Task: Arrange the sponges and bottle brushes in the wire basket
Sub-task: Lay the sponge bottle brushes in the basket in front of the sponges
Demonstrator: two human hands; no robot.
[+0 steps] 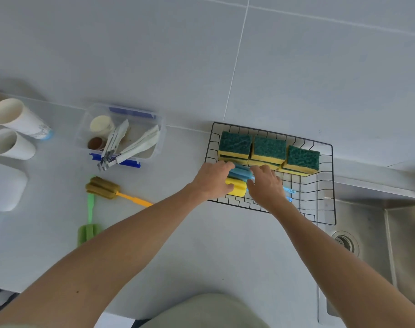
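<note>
A black wire basket (322,204) stands on the counter beside the sink. Three green-and-yellow sponges (269,149) line its far side in stacks. In its near left part lie a blue bottle brush (239,172) and a yellow bottle brush (237,188). My left hand (212,181) grips the two foam heads at their left ends. My right hand (266,188) presses on the blue brush, whose handle tip (290,191) pokes out to its right. Outside the basket, an olive brush with an orange handle (105,185) and a green brush (89,223) lie on the counter at left.
A clear plastic box (83,133) with blue clips holds tongs and small cups at the back. Two white paper cups (12,131) lie far left above a white board (3,185). A steel sink (367,233) with a drain sits at right, touching the basket's corner.
</note>
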